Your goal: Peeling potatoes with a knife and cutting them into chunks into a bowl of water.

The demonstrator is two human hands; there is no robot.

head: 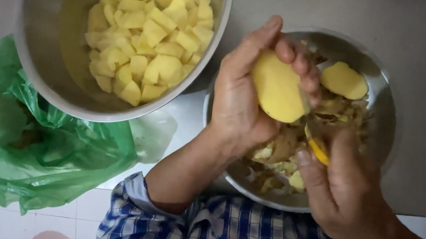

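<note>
Steel bowl (pixel 386 102) under left hand (pixel 243 93) gripping peeled potato (pixel 279 87); right hand (pixel 343 184) clutching yellow peeler (pixel 318 151).

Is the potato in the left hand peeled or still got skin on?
Peeled: the potato shows bare yellow flesh in the left hand.

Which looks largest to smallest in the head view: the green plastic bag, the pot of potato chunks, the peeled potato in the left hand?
1. Pot of potato chunks and green plastic bag: look alike in size; the pot may be nearer the camera, so unranked.
2. Peeled potato, held in the left hand: clearly smallest.
</note>
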